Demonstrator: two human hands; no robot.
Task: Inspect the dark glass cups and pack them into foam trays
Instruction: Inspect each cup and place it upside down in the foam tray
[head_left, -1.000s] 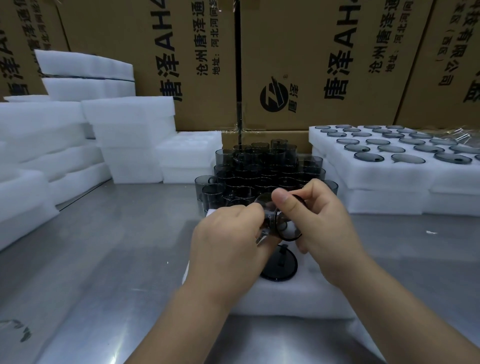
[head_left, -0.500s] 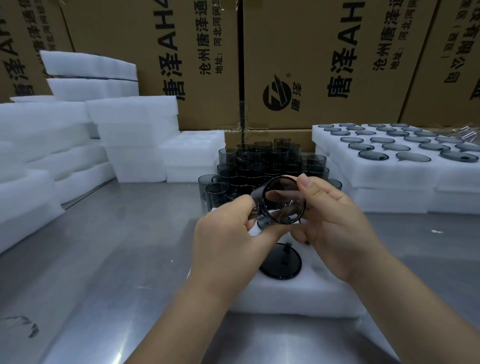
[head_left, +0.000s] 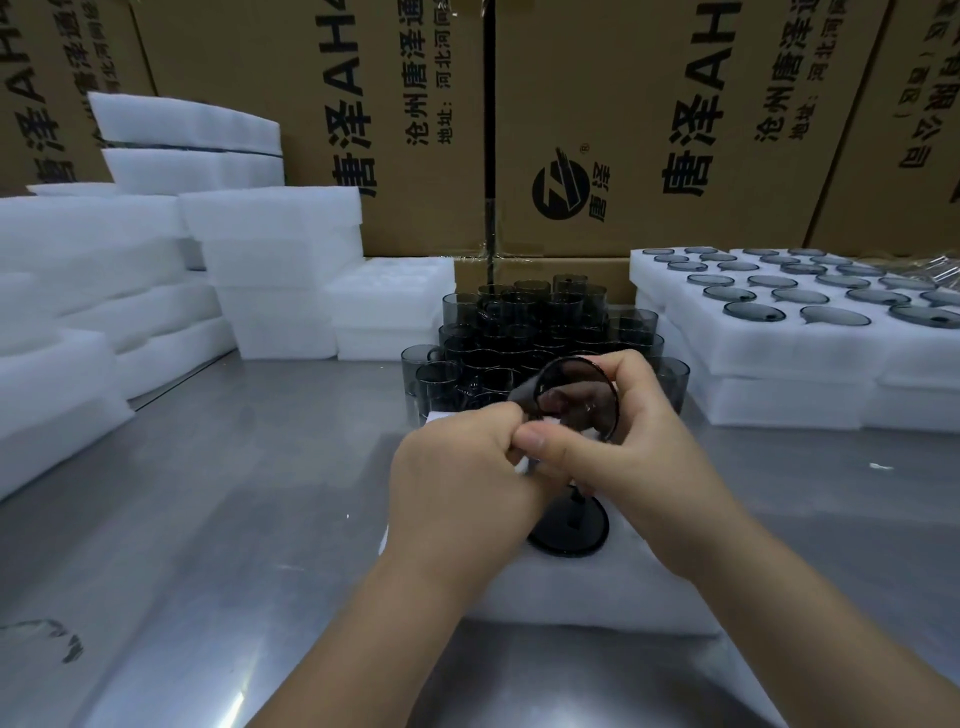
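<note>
Both hands hold one dark glass cup (head_left: 576, 397) on its side above a white foam tray (head_left: 597, 597), its open mouth turned toward me. My right hand (head_left: 639, 457) curls round the cup's rim and wall. My left hand (head_left: 462, 473) pinches its lower left edge. Another dark cup (head_left: 569, 530) sits seated in a tray pocket just below my hands. Behind them stands a dense cluster of dark glass cups (head_left: 535, 332), stacked in layers on the steel table.
Filled foam trays (head_left: 779, 332) are stacked at the right. Piles of bare foam trays (head_left: 275, 270) stand at the left and back left. Printed cardboard boxes (head_left: 623, 130) wall off the back. Bare steel table (head_left: 234, 493) lies to the left.
The cup has been turned in my hands, its mouth swinging round toward me, then tilted a little. The hands stayed in the same spot above the tray.
</note>
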